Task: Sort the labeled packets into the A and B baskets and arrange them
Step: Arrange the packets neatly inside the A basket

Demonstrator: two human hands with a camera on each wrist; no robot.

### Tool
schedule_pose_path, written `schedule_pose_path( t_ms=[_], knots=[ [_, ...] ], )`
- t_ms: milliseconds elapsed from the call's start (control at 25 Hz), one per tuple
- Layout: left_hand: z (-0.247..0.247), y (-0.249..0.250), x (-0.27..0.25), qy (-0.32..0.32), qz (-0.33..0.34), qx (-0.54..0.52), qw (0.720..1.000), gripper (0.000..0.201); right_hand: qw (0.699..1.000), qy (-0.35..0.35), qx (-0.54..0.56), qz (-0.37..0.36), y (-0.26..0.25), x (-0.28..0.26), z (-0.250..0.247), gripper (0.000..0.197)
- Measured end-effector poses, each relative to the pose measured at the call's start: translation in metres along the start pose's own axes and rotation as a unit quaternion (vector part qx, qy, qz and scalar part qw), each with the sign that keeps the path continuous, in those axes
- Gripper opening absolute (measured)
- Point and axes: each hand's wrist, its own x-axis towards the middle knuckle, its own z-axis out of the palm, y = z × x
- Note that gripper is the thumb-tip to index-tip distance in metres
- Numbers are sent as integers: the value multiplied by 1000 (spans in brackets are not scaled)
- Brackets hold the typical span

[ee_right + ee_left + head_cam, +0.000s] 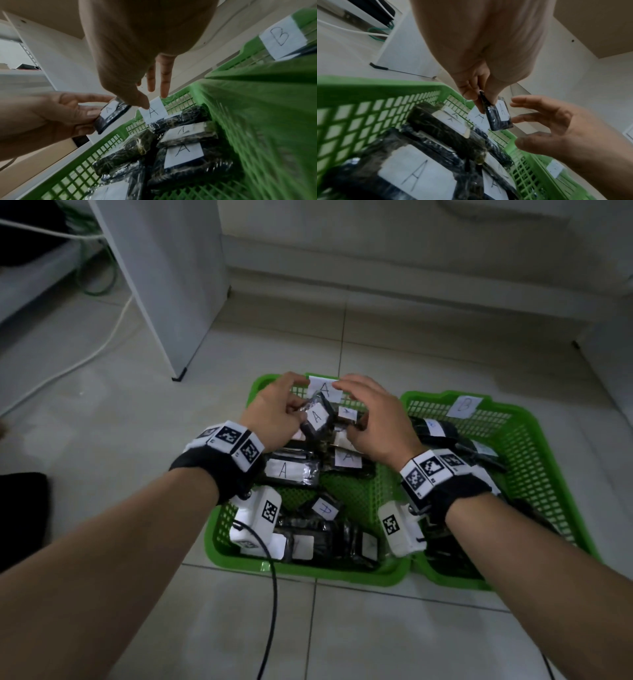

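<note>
Item: packet marked A [317,419], centre frame, above the A basket [263,386]. Left hand [274,414] grip clamped on it; right hand [373,422] grip apart, fingers relaxed alongside. Risk: slick wrap may slip, packet landing askew on the pile.

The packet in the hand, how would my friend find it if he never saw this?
Find the two green baskets on the floor and take the A basket, the left one. Above its far end, the left hand pinches a dark packet with a white "A" label. It is the only packet lifted up; the others lie in the baskets.
</note>
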Motion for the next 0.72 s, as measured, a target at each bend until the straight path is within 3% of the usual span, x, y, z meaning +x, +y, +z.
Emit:
schedule_pose_path(
  t_ms=[120,240,320,480,720],
  knots=[
    [11,13,5,-30,5,-19,999,49,997,-35,-56,-34,-2,-1,-6,74],
    [9,12,7,-29,12,-29,999,40,992,-71,-98,-20,-3,3,-13,62],
    [5,3,7,-34,35,37,998,29,983,-90,-156,22,5,2,-16,55],
    [5,-13,-7,-136,55,241,959,29,958,-88,-240,132,25,-4,-16,59],
    [9,-12,-11,-148,70,296,941,41,949,-117,-268,117,16,-1,-13,59]
  ],
)
